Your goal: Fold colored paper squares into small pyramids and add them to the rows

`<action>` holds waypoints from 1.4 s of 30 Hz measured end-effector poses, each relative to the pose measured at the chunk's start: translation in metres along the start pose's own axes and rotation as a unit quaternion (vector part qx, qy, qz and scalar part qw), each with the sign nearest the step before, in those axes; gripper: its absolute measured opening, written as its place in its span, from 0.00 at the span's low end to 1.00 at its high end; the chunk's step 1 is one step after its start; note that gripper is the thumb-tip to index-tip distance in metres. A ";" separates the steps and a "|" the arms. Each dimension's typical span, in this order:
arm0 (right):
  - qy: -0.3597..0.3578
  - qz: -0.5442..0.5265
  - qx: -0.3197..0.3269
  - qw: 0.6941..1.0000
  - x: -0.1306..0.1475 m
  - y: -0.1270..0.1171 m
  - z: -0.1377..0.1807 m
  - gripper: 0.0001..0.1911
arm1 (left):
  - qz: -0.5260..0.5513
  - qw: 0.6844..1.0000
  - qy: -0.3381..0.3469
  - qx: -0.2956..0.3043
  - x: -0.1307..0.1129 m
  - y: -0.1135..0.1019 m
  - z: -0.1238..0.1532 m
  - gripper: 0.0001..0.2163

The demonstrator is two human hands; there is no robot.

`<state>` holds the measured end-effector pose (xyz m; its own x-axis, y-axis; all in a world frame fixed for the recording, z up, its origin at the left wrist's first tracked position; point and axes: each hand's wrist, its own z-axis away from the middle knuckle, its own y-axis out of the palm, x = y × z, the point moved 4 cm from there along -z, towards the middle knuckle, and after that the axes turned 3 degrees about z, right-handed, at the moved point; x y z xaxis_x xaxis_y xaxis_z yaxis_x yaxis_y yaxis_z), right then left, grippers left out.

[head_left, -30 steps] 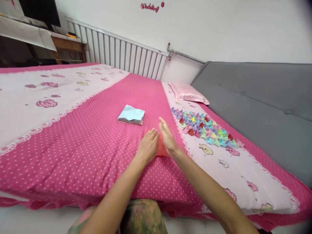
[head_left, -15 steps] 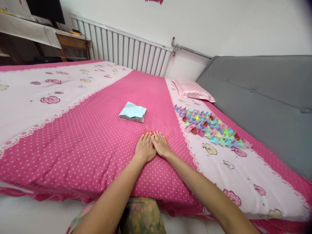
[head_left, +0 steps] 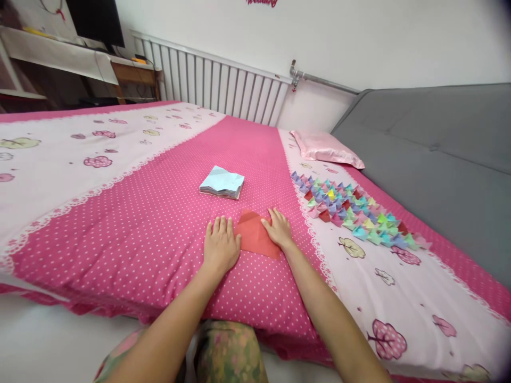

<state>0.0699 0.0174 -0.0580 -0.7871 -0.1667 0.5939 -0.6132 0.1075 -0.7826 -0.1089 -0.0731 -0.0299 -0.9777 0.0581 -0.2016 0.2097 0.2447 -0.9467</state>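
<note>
A square sheet of red-orange paper (head_left: pixel 257 236) lies on the pink dotted bedspread, between my two hands. My left hand (head_left: pixel 221 243) rests palm down at its left edge, fingers stretched out, the thumb touching the paper. On the right edge lies my right hand (head_left: pixel 278 229), its thumb on the sheet and its fingers extended past the edge. Farther back sits a stack of pale blue paper (head_left: pixel 222 182), its top sheet slightly creased.
To the right, many small folded paper pieces (head_left: pixel 355 210) in mixed colours stand in rows. A pink pillow (head_left: pixel 325 148) lies behind them, beside a grey padded headboard (head_left: pixel 431 143). A white radiator (head_left: pixel 215 80) and a desk with a monitor (head_left: pixel 96 21) are at the back.
My hands have moved apart from their place together on the paper, uncovering most of the red-orange sheet. The view has shifted slightly left.
</note>
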 end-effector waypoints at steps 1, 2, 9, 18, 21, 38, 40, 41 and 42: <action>-0.011 -0.045 -0.004 0.999 -0.002 -0.004 -0.003 0.27 | 0.005 1.000 -0.001 -0.010 -0.001 -0.004 0.002 0.24; -0.020 -0.075 -0.002 0.997 -0.005 -0.008 -0.005 0.23 | 0.010 1.000 -0.003 -0.020 -0.002 -0.008 0.004 0.23; -0.007 -0.209 0.053 0.976 -0.018 -0.025 -0.003 0.20 | 0.088 0.990 0.029 -0.102 -0.021 -0.029 0.011 0.17; 0.165 -0.484 0.140 0.848 -0.021 -0.036 0.014 0.11 | 0.189 0.967 0.019 -0.169 -0.031 -0.033 0.007 0.20; 0.098 -0.413 0.255 0.869 -0.007 -0.032 0.027 0.12 | 0.219 0.952 0.007 -0.212 -0.025 -0.042 0.004 0.18; 0.031 -0.319 0.218 0.922 0.000 -0.032 0.027 0.18 | 0.255 0.963 -0.073 -0.047 -0.008 -0.026 0.002 0.22; 0.015 -0.329 0.187 0.925 0.001 -0.026 0.024 0.18 | 0.243 0.968 -0.057 -0.012 -0.009 -0.019 0.002 0.22; 0.009 -0.328 0.178 0.927 0.001 -0.024 0.023 0.18 | 0.232 0.971 -0.048 -0.005 -0.010 -0.017 0.002 0.23; 0.008 -0.327 0.175 0.929 0.001 -0.022 0.022 0.18 | 0.221 0.975 -0.039 -0.001 -0.011 -0.015 0.002 0.24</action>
<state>0.0842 -0.0071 -0.0447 -0.2560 -0.0701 0.9641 -0.9036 -0.3369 -0.2644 -0.1013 -0.0797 -0.0140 -0.7895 0.0844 -0.6079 0.6101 0.2151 -0.7626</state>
